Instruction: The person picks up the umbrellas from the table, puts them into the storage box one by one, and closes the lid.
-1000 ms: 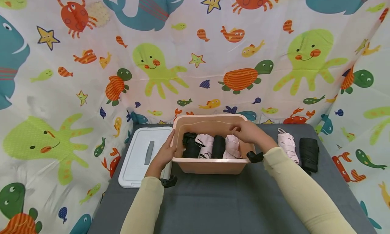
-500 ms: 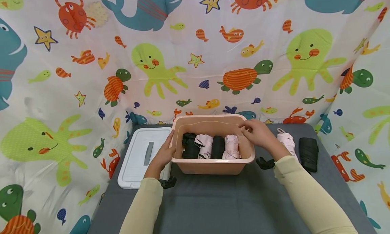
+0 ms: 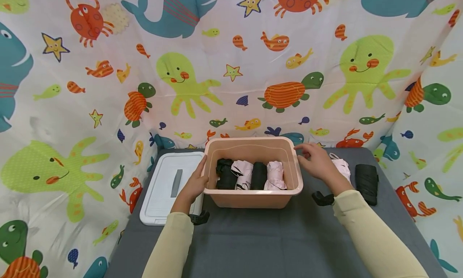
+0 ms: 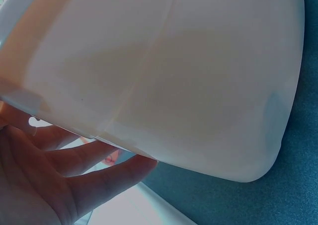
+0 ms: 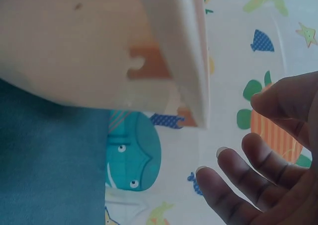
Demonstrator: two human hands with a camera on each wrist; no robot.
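A pink plastic bin [image 3: 253,199] stands on the grey table, holding several folded umbrellas in a row: black [image 3: 225,174], pale pink [image 3: 243,174], black [image 3: 259,175], pale pink [image 3: 275,176]. My left hand [image 3: 193,184] rests flat against the bin's left wall [image 4: 164,76], fingers straight. My right hand [image 3: 316,160] hovers with loose fingers just right of the bin's right rim [image 5: 184,51], holding nothing, above a pale pink folded umbrella [image 3: 341,168] lying on the table. A black folded umbrella [image 3: 366,183] lies beside that one.
A white lid with a grey handle [image 3: 170,185] lies flat left of the bin. A sea-creature patterned cloth [image 3: 231,69] walls in the table at the back and both sides. Grey tabletop [image 3: 253,242] stretches in front of the bin.
My right hand has lifted out of the bin and moved right, past the rim toward the loose pink umbrella. The left hand has stayed on the bin's side.
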